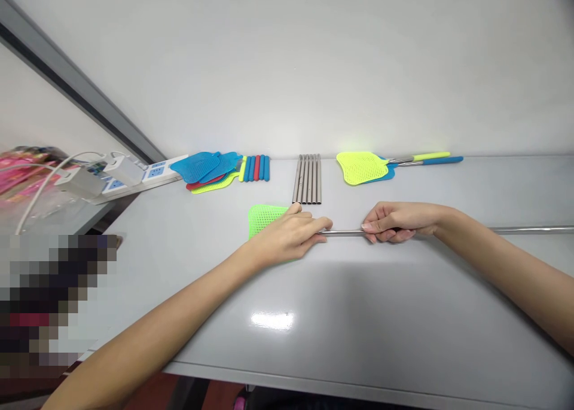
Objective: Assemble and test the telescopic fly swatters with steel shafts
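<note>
A green mesh fly-swatter head lies on the grey table. My left hand rests over it and pinches its neck, where a long metal rod meets it. Around that same rod, a short way to the right, my right hand is closed. The rod runs along the table toward the right edge of the view. Between my two hands a short bare stretch of rod shows.
By the back wall lie a pile of blue, red and yellow swatter heads, several coloured handle grips, a row of metal rods and two assembled swatters. A power strip with chargers sits at the left.
</note>
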A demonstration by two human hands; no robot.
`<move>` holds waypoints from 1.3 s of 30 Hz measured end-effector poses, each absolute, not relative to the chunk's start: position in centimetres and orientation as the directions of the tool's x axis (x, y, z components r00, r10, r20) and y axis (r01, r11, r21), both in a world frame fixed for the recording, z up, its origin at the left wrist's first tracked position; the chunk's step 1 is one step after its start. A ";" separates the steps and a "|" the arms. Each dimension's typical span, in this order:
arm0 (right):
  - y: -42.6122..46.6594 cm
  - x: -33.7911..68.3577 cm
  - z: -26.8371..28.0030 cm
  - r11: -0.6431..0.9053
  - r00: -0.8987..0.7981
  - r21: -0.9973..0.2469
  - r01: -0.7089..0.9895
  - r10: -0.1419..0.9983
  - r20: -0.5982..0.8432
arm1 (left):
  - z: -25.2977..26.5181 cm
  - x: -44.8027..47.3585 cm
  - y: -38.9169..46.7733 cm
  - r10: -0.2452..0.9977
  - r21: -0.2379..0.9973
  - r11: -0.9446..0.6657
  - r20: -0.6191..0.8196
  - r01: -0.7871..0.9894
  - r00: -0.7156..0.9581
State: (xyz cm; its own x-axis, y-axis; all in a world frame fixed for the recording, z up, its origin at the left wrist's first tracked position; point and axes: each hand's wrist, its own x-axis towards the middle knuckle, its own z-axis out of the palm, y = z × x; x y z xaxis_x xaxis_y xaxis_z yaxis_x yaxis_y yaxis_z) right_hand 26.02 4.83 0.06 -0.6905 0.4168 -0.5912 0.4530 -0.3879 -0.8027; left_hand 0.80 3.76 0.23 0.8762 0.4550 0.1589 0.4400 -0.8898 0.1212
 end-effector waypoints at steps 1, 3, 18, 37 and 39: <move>4.8 26.0 0.1 -0.388 -0.688 -0.802 0.455 0.418 -0.593 | 0.2 0.8 3.8 0.456 0.119 -0.889 0.158 0.441 0.876; 4.8 25.9 0.1 -0.387 -0.684 -0.800 0.459 0.420 -0.596 | 0.1 0.9 3.8 0.461 0.119 -0.887 0.157 0.447 0.873; 4.6 25.9 0.7 -0.319 -0.676 -0.827 0.463 0.476 -0.562 | -0.1 0.8 4.8 0.497 0.173 -0.862 0.115 0.476 0.860; 5.8 28.6 0.8 -0.246 -0.661 -0.822 0.513 0.499 -0.561 | -0.3 -0.1 6.2 0.545 0.236 -0.827 0.120 0.510 0.830; 5.8 28.4 0.6 -0.240 -0.657 -0.828 0.506 0.516 -0.551 | -0.4 0.0 6.1 0.551 0.227 -0.825 0.121 0.518 0.825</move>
State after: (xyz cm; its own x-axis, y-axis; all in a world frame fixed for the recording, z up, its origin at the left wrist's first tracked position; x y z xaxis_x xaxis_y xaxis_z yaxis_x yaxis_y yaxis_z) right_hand 28.42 5.75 0.63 -0.6566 0.5155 -0.5506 0.5063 -0.2399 -0.8283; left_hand -0.01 6.06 -0.40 0.8254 0.5513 0.1214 0.5177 -0.8250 0.2267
